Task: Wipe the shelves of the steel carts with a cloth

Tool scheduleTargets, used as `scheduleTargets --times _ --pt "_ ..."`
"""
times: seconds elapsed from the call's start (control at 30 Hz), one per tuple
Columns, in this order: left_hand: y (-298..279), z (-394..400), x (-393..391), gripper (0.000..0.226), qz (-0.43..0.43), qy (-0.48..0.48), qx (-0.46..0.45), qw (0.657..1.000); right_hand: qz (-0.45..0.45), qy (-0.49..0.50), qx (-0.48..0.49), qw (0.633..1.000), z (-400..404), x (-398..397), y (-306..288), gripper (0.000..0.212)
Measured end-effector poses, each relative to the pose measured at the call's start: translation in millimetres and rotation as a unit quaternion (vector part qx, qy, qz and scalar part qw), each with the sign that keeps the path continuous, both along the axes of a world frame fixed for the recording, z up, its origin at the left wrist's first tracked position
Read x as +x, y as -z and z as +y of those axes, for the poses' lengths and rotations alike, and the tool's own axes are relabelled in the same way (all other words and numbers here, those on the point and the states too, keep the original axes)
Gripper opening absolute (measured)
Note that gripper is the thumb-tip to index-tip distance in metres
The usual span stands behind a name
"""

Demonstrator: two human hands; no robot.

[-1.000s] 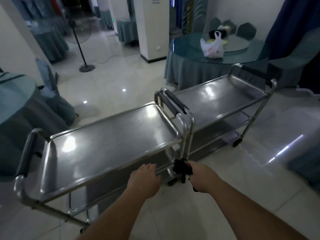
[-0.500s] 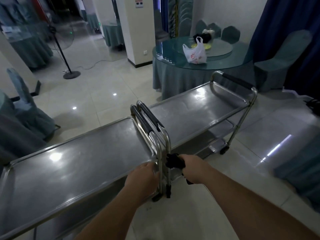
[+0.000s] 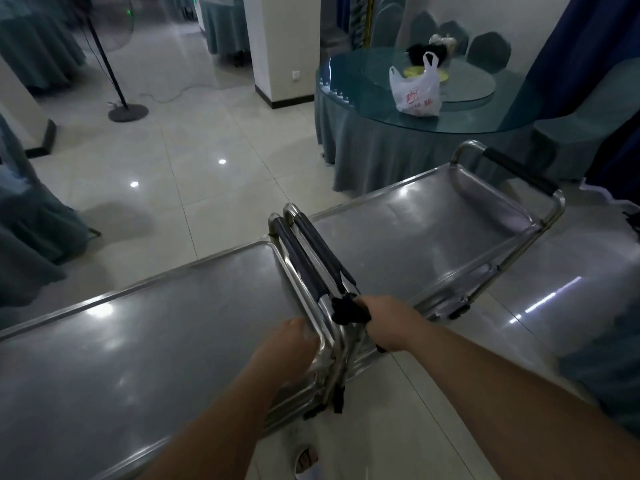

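Two steel carts stand end to end, their black-padded handles (image 3: pixel 311 258) side by side. The near cart's top shelf (image 3: pixel 138 341) fills the lower left; the far cart's top shelf (image 3: pixel 426 233) runs up to the right. My left hand (image 3: pixel 289 344) grips the near cart's steel frame at its right corner, fingers curled over the rail. My right hand (image 3: pixel 384 322) holds a dark cloth (image 3: pixel 348 310) bunched against the upright posts between the two carts. The lower shelves are mostly hidden.
A round glass-topped table (image 3: pixel 374 98) with a teal skirt stands behind the far cart, a white plastic bag (image 3: pixel 415 91) on it. A fan stand (image 3: pixel 126 110) and a white pillar (image 3: pixel 284 46) stand on the tiled floor. Covered chairs (image 3: pixel 31 216) sit at left.
The view has moved closer and to the right over the carts. My left hand went from the lower shelf edge up onto the near cart's corner frame. My right hand keeps the cloth at the posts.
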State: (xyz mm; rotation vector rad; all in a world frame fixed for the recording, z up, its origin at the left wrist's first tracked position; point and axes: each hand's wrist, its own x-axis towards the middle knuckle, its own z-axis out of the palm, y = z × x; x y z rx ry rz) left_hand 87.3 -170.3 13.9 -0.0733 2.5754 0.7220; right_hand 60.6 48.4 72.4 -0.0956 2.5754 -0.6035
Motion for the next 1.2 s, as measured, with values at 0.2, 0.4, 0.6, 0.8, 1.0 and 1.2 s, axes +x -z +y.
scheduleTargets --times 0.2,0.4,0.6,0.8,1.0,1.2 --pt "9.1 -30.6 -42.6 0.064 -0.022 0.008 -0.03 0.999 0.084 0.009 -0.023 0.996 -20.4 -71.8 9.4 0.055" --pt "13.4 -35.0 -64.1 0.063 -0.039 -0.018 -0.027 0.999 0.163 -0.066 -0.018 0.984 -39.1 -116.5 41.9 0.06" --pt "20.0 -25.3 -59.8 0.063 -0.064 -0.058 -0.036 0.996 0.215 -0.261 0.088 0.937 -30.3 -99.6 111.0 0.075" --pt "23.2 -7.6 -59.1 0.064 -0.082 -0.099 -0.039 0.991 0.164 -0.326 0.129 0.922 -19.4 -99.4 128.9 0.106" --pt "11.6 11.0 -54.7 0.06 -0.053 -0.14 -0.064 0.987 0.093 -0.337 0.116 0.93 -30.1 -106.8 104.2 0.092" --pt "-5.6 18.7 -35.2 0.061 -0.024 -0.166 -0.112 0.979 0.063 -0.325 0.086 0.94 -43.6 -99.8 65.9 0.079"
